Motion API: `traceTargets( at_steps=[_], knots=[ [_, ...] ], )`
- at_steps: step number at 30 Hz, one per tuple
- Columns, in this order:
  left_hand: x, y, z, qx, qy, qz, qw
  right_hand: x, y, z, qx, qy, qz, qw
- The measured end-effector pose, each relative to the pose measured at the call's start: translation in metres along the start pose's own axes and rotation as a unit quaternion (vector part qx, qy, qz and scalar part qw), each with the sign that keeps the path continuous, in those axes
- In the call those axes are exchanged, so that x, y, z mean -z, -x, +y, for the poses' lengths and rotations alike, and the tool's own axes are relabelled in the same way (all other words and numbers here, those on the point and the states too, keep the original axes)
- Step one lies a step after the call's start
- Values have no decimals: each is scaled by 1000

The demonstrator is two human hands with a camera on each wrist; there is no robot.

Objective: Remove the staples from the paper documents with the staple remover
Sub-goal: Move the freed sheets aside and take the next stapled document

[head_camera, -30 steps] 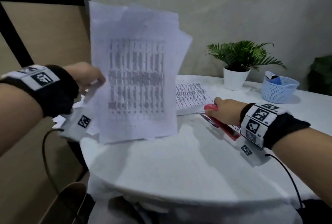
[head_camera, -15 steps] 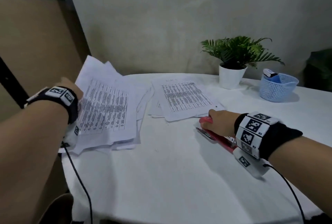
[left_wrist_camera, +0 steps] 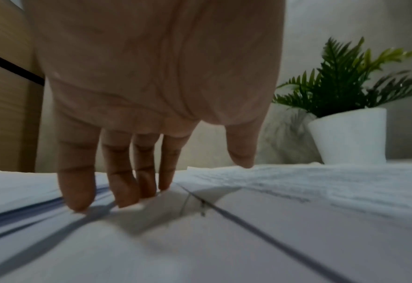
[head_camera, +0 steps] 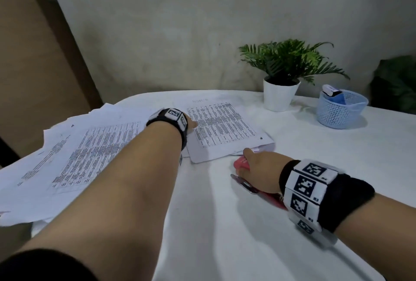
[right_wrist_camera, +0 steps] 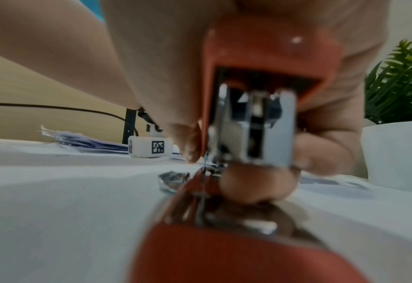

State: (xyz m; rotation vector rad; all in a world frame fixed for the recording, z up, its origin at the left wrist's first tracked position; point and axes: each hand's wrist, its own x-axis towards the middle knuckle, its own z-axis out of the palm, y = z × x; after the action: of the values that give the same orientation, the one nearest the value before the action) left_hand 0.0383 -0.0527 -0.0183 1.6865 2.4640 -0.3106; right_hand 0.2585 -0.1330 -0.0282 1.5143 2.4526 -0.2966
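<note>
A stapled document stack (head_camera: 222,127) with printed tables lies mid-table. My left hand (head_camera: 191,124) reaches across to its left edge; in the left wrist view the straight fingers (left_wrist_camera: 122,191) touch the paper edge (left_wrist_camera: 272,220) beside a small dark staple (left_wrist_camera: 202,208). The left hand (left_wrist_camera: 176,183) holds nothing. My right hand (head_camera: 258,168) rests on the table by the stack's near corner and grips the red staple remover (head_camera: 242,163). Up close, the staple remover (right_wrist_camera: 260,57) shows metal parts, with fingers (right_wrist_camera: 321,153) curled round it.
A loose pile of sheets (head_camera: 78,152) spreads over the table's left edge. A white potted plant (head_camera: 280,96) and a blue mesh basket (head_camera: 340,109) stand at the back right. White tablecloth (head_camera: 225,235) covers the near table.
The left hand laid the lifted sheets on the left pile, let go, and moved right to the middle stack. The right hand stayed put with the red tool.
</note>
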Motion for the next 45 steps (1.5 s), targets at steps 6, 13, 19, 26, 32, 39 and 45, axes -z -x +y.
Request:
traceTargets(
  at_steps=[6,13,19,26,32,39,45],
  knots=[
    [5,-8,11,3,-65,-15,998,-7,-3,7,10,-48,25,998],
    [6,-22,7,-1,51,2,999,1,1,3,27,7,-7,1000],
    [31,11,9,-48,356,177,916,2,-1,6,4,-20,-13,1000],
    [65,67,-38,-106,284,162,939,35,34,20,44,-94,67,992],
    [36,137,-70,-112,183,98,972,73,73,26,42,-110,149,982],
    [-34,214,-65,-194,181,-113,958,60,71,16,8,-74,106,992],
    [-20,229,-58,-220,102,-214,946,34,50,4,21,-34,53,998]
  ],
)
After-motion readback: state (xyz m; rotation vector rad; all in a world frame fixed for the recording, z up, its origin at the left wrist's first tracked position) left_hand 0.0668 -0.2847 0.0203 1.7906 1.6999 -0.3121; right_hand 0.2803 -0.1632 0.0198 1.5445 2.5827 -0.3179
